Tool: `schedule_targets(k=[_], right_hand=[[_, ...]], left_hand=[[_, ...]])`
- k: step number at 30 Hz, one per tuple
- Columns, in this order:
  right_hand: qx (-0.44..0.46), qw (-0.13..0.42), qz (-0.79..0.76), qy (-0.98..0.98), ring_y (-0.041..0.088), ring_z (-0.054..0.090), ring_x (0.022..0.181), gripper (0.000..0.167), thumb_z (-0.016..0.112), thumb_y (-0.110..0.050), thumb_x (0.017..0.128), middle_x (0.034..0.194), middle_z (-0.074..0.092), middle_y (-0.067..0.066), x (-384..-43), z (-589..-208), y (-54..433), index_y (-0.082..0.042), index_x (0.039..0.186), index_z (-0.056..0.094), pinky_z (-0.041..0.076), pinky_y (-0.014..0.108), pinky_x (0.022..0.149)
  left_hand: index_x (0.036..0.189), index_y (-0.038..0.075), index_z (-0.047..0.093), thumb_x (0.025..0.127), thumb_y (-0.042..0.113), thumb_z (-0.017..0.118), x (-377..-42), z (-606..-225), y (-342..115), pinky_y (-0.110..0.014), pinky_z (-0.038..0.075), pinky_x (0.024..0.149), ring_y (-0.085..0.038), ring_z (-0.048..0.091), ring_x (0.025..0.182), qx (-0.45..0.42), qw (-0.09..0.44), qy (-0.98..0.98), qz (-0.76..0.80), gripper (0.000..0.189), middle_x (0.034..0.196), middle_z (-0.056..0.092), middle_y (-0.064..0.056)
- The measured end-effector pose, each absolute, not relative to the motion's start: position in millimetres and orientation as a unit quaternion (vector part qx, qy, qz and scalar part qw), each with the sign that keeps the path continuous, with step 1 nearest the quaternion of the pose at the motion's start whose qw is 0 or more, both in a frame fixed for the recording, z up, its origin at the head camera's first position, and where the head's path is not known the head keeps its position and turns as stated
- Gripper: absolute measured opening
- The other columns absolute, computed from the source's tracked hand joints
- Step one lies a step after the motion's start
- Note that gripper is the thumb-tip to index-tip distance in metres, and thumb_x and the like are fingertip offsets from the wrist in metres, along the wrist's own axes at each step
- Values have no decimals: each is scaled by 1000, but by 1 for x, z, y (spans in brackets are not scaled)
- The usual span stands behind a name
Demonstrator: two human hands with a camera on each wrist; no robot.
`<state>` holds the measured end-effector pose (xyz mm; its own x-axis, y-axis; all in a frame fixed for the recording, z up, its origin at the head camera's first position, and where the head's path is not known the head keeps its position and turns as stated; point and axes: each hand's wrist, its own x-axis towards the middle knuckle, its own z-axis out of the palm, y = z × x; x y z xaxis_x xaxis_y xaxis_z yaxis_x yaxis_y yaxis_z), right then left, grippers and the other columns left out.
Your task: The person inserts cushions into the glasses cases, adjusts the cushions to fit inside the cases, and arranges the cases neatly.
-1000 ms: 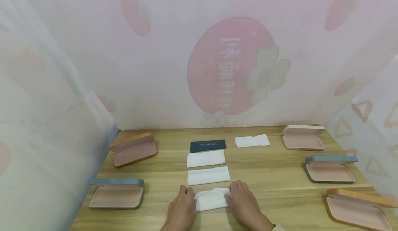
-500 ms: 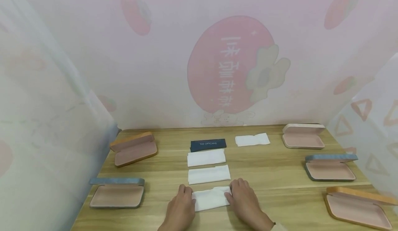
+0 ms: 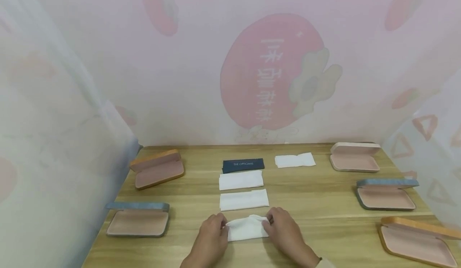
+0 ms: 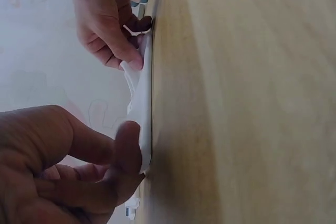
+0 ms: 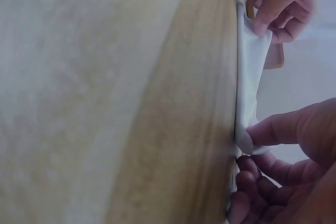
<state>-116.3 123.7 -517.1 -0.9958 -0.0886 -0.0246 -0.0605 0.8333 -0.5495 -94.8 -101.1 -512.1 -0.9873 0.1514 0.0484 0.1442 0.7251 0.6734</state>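
A folded white cloth point(image 3: 248, 228) lies near the front of the table between the two hands. The left hand point(image 3: 210, 238) pinches its left end, thumb on the near side. At the opposite end, the right hand point(image 3: 287, 235) holds the cloth between thumb and curled fingers. The upper edge of the cloth point(image 5: 251, 66) stands up at both ends and sags between them, as the right wrist view shows. In the left wrist view its lower fold point(image 4: 147, 98) runs close along the tabletop. The fingertips behind the cloth are partly hidden.
Beyond lie two folded white cloths point(image 3: 244, 200), a dark cloth point(image 3: 243, 165) lettered "THE OPTICIANS", and another white cloth point(image 3: 295, 160). Open glasses cases stand at both sides, including a blue one point(image 3: 138, 223) at left and an orange one point(image 3: 417, 242) at right.
Both hands have shifted their grip at the cloth's ends, and its far edge now rises and sags between them. The head view has tilted slightly.
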Motion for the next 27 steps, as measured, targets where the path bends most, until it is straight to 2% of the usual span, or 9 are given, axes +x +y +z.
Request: schedule_targets(k=[6, 9, 15, 21, 27], right_hand=[[-24, 37, -342, 938, 11, 54, 73, 13, 77, -17, 86, 81, 63, -3, -120, -516, 129, -13, 88, 65, 46, 30, 65], [-21, 39, -356, 933, 11, 55, 74, 13, 77, -16, 86, 81, 64, -2, -121, -516, 131, -12, 89, 65, 47, 29, 66], [-12, 54, -376, 925, 12, 57, 79, 14, 76, -16, 86, 85, 65, -1, -123, -516, 134, -9, 93, 67, 50, 32, 73], [1, 79, -408, 910, 14, 60, 84, 17, 77, -17, 86, 88, 67, 2, -124, -515, 137, -7, 96, 68, 52, 34, 78], [11, 90, -437, 895, 15, 61, 86, 19, 78, -18, 85, 89, 68, 3, -125, -511, 141, -5, 97, 68, 52, 34, 78]], left_hand=[[93, 4, 65, 89, 1, 67, -97, -512, -105, -24, 54, 65, -9, 62, 75, 68, 33, 908, 412, 6, 87, 70, -7], [96, 3, 65, 90, 0, 66, -98, -514, -106, -21, 51, 63, -7, 60, 72, 56, 40, 904, 423, 7, 84, 67, -4], [100, -1, 67, 90, 0, 65, -100, -518, -108, -21, 50, 62, -8, 61, 71, 37, 63, 898, 434, 11, 85, 64, -4], [99, -1, 67, 92, 2, 65, -98, -517, -108, -21, 50, 61, -10, 59, 70, 26, 87, 889, 448, 9, 85, 63, -3], [96, 2, 68, 92, 5, 66, -100, -514, -110, -22, 48, 57, -12, 58, 66, 7, 76, 887, 456, 5, 81, 66, -2]])
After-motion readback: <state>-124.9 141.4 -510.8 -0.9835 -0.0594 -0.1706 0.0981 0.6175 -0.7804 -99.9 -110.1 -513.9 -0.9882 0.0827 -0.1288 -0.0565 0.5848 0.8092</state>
